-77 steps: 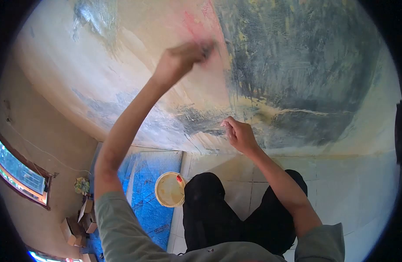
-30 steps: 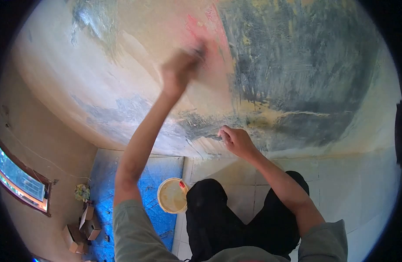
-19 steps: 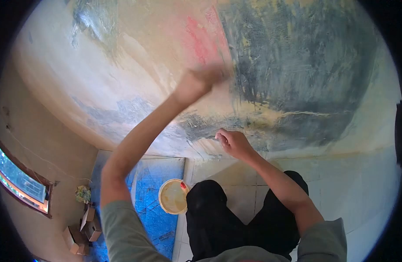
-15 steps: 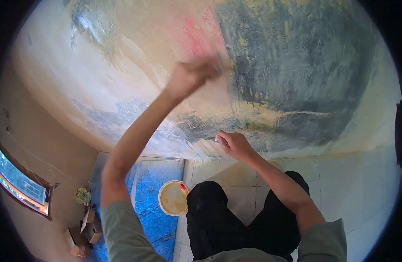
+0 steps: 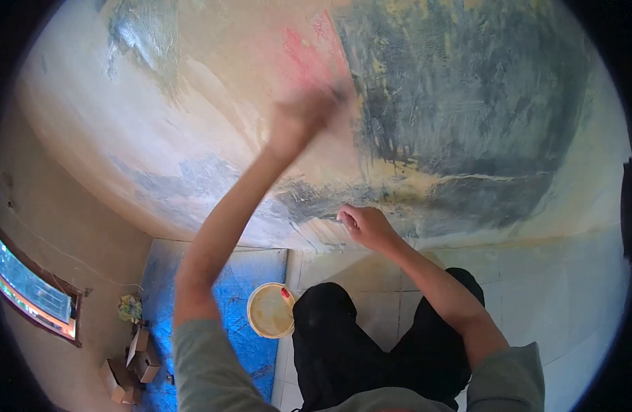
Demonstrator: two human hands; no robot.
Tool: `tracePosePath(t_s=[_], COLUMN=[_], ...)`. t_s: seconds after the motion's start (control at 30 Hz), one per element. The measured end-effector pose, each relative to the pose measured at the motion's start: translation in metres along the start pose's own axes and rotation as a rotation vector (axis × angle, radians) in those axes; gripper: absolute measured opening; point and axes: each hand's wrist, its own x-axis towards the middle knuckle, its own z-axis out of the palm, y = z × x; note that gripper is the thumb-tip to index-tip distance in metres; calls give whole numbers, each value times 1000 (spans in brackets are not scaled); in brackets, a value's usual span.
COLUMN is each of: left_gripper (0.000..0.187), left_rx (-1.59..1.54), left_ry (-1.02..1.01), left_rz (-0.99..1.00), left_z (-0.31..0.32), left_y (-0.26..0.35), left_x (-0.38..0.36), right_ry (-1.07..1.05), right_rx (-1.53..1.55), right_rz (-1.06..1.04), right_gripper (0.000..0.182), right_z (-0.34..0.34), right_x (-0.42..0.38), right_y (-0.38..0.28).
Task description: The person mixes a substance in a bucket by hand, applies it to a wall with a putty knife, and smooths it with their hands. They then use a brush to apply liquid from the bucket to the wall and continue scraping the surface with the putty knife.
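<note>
My left hand [image 5: 306,120] is smeared by motion. Its curled fingers are close over the painted wall [image 5: 460,110], between a pink-red patch [image 5: 306,51] and the left edge of a large dark grey-green area. A small dark blur shows at its fingertips; what it is I cannot tell. Lower down, my right hand [image 5: 367,225] is closed with the fingers folded in, held by the lower part of the wall, and the inside of the grip is hidden. Streaks of ochre, white and dark paint run across the wall around both hands.
A round pale tub [image 5: 271,319] with a small red thing [image 5: 285,293] at its rim stands by my left knee. Blue sheeting [image 5: 240,350] covers the floor at left. Cardboard boxes [image 5: 144,360] and a window [image 5: 31,288] are farther left. White tiles [image 5: 529,302] lie at right.
My left forearm and elbow have shifted slightly right, and the left hand is more blurred over the same part of the wall. My right hand stays closed in nearly the same place.
</note>
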Motion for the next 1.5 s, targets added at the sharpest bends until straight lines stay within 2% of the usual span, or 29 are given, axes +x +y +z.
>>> tracePosePath(t_s=[0.03,0.07,0.13,0.17,0.27,0.3,0.33,0.4,0.47,0.53,0.57,0.63,0.67,0.73,0.77,0.8,0.87,0.93,0.97,1.07,1.13,1.2,1.27,1.3,1.33,1.4,1.43,1.47,1.5], left_gripper=[22,22,21,22,21,21,23,22,22,22,21,27,34,29,26,26,29,28,29,28,24,20,19,22,22,20,21,25,26], left_rx=[-61,-55,-45,-26,-110,-26,-44,-77,216,95,-23,-79,40,-110,34,64,19,7,-99,12,78,-90,-37,-13,-5,-105,-281,9,-16], left_ry=[-127,-129,-169,-53,149,-22,-224,-161,-44,-83,-105,-256,-617,-346,-256,-5,173,-167,-401,-307,-90,120,-189,-503,-497,-166,1,176,194], left_rz=[165,163,63,-159,-312,-20,85,118,-258,-241,-225,121,314,175,-34,-290,-495,133,182,249,-287,-306,156,377,376,41,-323,-468,-306], left_z=[3,-2,-18,-18,1,5,2,-9,-25,-16,-12,-9,-23,-28,-35,-37,-24,-11,-13,-26,-42,-29,-13,-22,-26,-34,-35,-45,-35], left_y=[17,15,-3,-22,-2,15,33,11,-25,-21,-11,10,4,-19,-27,-37,-32,-10,8,-32,-60,-65,-13,0,-4,-29,-51,-48,-45], left_x=[-2,0,10,7,-13,-17,-20,-2,2,-20,-25,-30,-36,-8,-1,5,5,-8,-17,6,19,7,4,3,16,43,47,72,65], right_ry=[13,22,17,4,-38,-39,-17,19,34,49,63,62,61,19,-30,-29,-24,-14,1,-56,-53,-66,-16,-20,-34,-43,-71,-102,-105], right_rx=[-20,-34,-36,-37,-13,-32,-24,-19,-30,-15,-17,-29,-27,-50,-69,-60,-14,-50,-57,-69,-48,-48,-38,-44,-58,-51,-46,-45,-45], right_rz=[-29,-61,-66,-56,-4,-6,-29,-60,-77,-69,-68,-82,-79,-62,-34,-29,-15,-44,-65,-43,-22,-11,-49,-51,-52,-53,-18,19,23], right_gripper=[12,11,11,11,11,11,11,11,11,12,12,12,12,12,12,12,13,13,14,14,14,14,13,13,12,11,11,10,10], right_z=[4,8,7,7,-2,-6,-3,-3,-1,-3,-7,-9,-7,-13,-13,-13,-17,-12,-7,-2,-3,-3,6,9,10,12,8,7,9], right_x=[-1,-2,-1,-3,-1,-1,-3,-3,-5,-7,-5,-5,-6,-6,-7,-7,-4,-4,-5,-5,-3,-1,-1,-4,-5,-2,0,1,1], right_y=[3,5,10,7,-2,0,1,5,4,-1,-2,-1,0,0,-4,-8,-13,-7,-7,-6,-11,-12,-2,1,5,6,2,0,-1])
